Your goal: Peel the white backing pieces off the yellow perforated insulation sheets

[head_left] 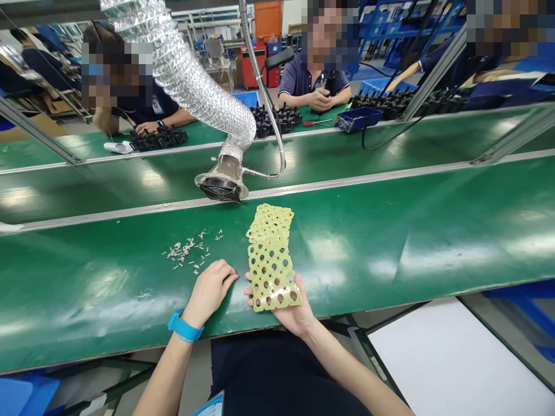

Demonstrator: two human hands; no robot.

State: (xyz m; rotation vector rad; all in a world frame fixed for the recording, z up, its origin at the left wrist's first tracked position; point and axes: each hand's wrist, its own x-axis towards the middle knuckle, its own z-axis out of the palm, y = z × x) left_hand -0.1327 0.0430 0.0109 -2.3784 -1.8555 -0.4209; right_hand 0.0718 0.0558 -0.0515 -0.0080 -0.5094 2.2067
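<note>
My right hand [297,312] supports a yellow-green perforated sheet [272,271] from below, with fingertips showing past its left edge and the thumb at its right edge. The sheet has rows of large round holes. Beyond its far end, and partly covered by it, lie more yellow-green perforated sheets [271,218] on the green bench. To the left of the sheet, my left hand [212,289] rests low over the bench, fingers curled and pinched together; whatever is between them is hidden. Several small metallic pieces [184,249] lie scattered just beyond that hand.
A silver extraction duct with a fan hood [222,182] hangs over the bench's far side. Behind the metal rail, co-workers sit at another bench with black parts [277,118] and a blue tray [359,118]. A white panel [459,358] is at the lower right.
</note>
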